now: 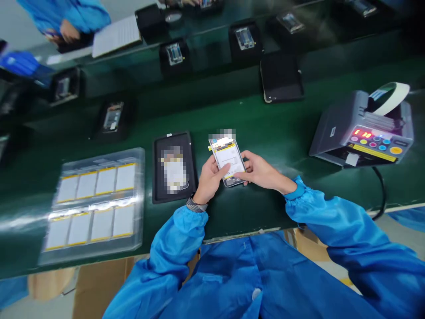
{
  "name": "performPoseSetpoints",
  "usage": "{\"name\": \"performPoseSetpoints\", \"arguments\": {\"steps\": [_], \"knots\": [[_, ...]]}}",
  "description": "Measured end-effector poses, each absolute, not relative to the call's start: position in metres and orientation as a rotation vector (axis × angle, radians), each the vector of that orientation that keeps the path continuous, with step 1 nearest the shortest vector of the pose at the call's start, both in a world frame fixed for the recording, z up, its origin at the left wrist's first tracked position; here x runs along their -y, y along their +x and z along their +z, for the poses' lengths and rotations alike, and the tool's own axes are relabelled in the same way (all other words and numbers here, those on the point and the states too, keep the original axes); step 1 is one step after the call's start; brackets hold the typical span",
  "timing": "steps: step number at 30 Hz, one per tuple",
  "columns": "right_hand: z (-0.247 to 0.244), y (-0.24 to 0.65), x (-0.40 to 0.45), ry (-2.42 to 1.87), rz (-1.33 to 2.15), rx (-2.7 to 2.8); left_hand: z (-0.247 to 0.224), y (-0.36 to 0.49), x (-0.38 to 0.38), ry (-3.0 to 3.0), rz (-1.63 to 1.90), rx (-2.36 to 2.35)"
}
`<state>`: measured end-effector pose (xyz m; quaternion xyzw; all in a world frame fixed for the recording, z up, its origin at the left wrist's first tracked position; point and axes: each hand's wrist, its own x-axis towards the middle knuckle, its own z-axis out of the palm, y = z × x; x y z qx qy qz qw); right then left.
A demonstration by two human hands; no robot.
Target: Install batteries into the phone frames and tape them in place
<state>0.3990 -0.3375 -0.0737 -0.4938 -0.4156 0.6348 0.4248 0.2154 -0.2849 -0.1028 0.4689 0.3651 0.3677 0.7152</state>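
Observation:
Between my two hands is an opened phone (229, 155), its white battery with yellow edge strips facing up. My left hand (210, 177) grips its left side, thumb lying on the battery. From the right, my right hand (257, 170) holds the lower right edge, thumb near the battery's bottom end. Just left of my left hand lies a black tray (159, 177) with another phone part (175, 173) in it, partly blurred out. Farther left, a clear plastic tray (141, 199) carries several white batteries (106, 179) in two rows.
A grey tape dispenser (365, 128) with a lit panel stands at the right, its black cable (383, 195) running over the table edge. Beyond lie a black tray (282, 77) and several trays with phones (245, 38). A co-worker's blue sleeve (86, 17) shows at the far left.

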Motion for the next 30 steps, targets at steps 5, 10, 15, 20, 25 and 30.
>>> {"name": "performPoseSetpoints", "arguments": {"steps": [5,10,15,20,25,30], "knots": [[-0.079,0.413,0.335,-1.164,1.644,1.024,-0.097,0.226,0.284,1.081,0.759,-0.863],[-0.093,0.423,0.333,-1.198,1.478,0.909,-0.083,0.251,0.275,1.229,0.753,-0.864],[-0.089,0.44,0.33,-1.032,1.405,0.83,-0.063,0.284,0.247,1.349,0.678,-0.857],[-0.089,0.456,0.325,-0.972,1.287,0.767,-0.049,0.316,0.222,1.401,0.567,-0.763],[-0.094,0.46,0.319,-1.032,1.145,0.708,-0.04,0.335,0.21,1.414,0.499,-0.731],[-0.094,0.469,0.314,-1.091,1.133,0.682,-0.035,0.351,0.203,1.458,0.444,-0.724]]}}
